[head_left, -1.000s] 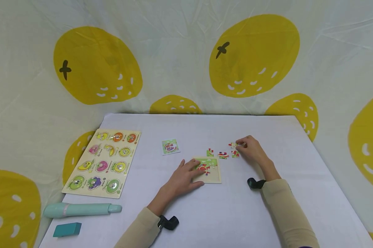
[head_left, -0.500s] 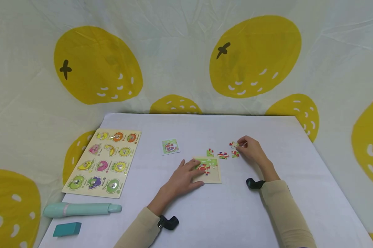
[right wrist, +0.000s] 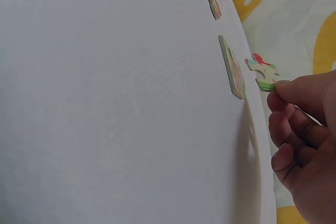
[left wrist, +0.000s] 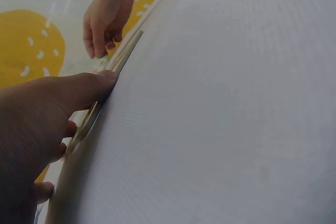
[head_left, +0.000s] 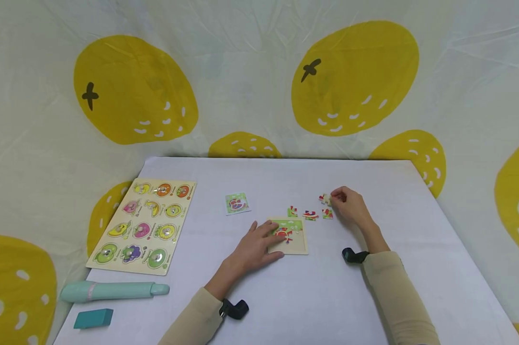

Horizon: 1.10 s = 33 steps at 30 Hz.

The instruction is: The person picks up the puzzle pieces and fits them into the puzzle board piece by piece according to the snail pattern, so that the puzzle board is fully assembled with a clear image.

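My left hand (head_left: 253, 247) lies over the left side of a small wooden puzzle tray (head_left: 300, 244), its fingers reaching across and its thumb at the near edge. Part of a red and green picture fills the tray's upper part; bare wood shows below. In the left wrist view the thumb presses along the edge of the tray (left wrist: 126, 56). My right hand (head_left: 350, 206) pinches a jigsaw piece (right wrist: 265, 73) between thumb and fingers, with green, cream and red on it. Loose jigsaw pieces lie just beyond the tray: a green one (head_left: 292, 211), a red striped one (head_left: 310, 215) and a red-green one (head_left: 327, 213).
A small picture card (head_left: 237, 204) lies beyond the left hand. Farther left is a wooden fruit board (head_left: 145, 227) with several knobbed fruits. A mint-green stick-shaped object (head_left: 117, 291) and a teal block (head_left: 93, 319) lie at the front left. A patterned cloth hangs behind the table.
My right hand has shifted slightly away from me, and the pinched piece now stands a little farther from the red-green piece below it. The left hand has stayed in place on the tray.
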Motion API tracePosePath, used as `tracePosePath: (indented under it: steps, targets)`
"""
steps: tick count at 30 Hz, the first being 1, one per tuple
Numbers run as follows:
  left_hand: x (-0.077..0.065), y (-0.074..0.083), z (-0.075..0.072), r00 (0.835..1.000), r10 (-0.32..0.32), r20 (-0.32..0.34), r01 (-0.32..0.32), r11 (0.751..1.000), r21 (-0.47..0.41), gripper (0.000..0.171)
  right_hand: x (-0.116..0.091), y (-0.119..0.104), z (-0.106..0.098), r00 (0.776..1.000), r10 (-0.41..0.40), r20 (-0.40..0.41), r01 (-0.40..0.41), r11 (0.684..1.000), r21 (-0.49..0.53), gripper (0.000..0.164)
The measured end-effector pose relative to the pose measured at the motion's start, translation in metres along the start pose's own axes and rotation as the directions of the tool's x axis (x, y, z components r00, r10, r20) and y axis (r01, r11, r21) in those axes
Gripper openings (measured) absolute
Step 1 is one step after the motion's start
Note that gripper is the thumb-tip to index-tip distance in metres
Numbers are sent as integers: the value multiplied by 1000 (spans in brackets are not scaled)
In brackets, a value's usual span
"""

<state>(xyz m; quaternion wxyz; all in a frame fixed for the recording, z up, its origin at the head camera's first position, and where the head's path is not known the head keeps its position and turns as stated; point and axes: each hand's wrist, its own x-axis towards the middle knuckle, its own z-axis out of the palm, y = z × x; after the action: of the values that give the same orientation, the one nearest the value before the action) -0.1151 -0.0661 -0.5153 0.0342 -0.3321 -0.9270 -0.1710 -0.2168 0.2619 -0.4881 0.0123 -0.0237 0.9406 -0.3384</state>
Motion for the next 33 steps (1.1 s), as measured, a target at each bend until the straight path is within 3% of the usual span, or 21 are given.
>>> tracePosePath:
  steps: [12, 19, 33]
  targets:
    - [-1, 0, 1, 1000, -3, 0, 3, 1000, -12, 47, -14, -18, 1, 1000, 0, -2, 0, 999, 43, 19]
    - [-1, 1, -1, 1000, 7, -10, -7, 1000, -5, 47, -22, -30, 1, 999, -52, 5, 51, 997, 57, 17]
    - [-1, 2, -3, 1000, 12, -9, -12, 1000, -14, 47, -42, -55, 14, 987, -122, 107, 119, 992, 40, 16]
